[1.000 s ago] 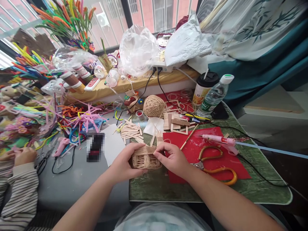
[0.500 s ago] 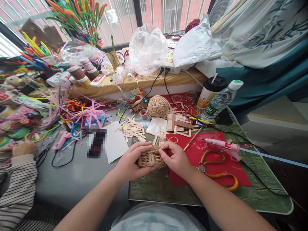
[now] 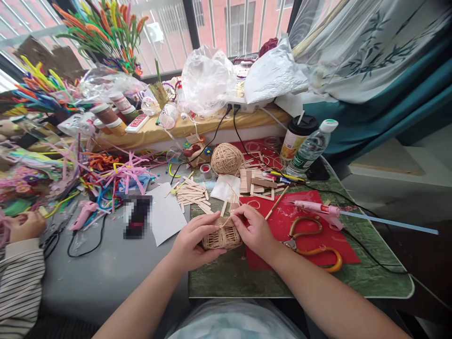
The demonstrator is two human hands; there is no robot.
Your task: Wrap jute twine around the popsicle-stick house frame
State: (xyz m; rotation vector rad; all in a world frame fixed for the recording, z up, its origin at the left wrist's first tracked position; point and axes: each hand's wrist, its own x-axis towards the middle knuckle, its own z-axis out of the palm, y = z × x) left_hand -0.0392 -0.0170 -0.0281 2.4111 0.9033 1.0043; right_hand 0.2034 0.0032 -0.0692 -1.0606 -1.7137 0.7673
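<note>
A small basket (image 3: 223,236) built of thin wooden sticks and wound with twine sits on the green mat between my hands. My left hand (image 3: 192,241) wraps round its left side, fingers curled. My right hand (image 3: 254,231) pinches its right upper edge, where a twine strand runs off. Just behind lie loose wooden sticks (image 3: 192,194) and a ball of twine (image 3: 226,158).
On the red sheet (image 3: 282,225) to the right lie orange-handled scissors (image 3: 314,242) and a pink glue gun (image 3: 319,208) with its cable. A water bottle (image 3: 310,147) and lidded cup (image 3: 295,134) stand behind. Pipe cleaners (image 3: 116,172) crowd the left, where another person's hand (image 3: 26,225) works.
Both hands stay on the basket, which has turned slightly between them. The view shifted a little; the other person's hand at the left moved slightly.
</note>
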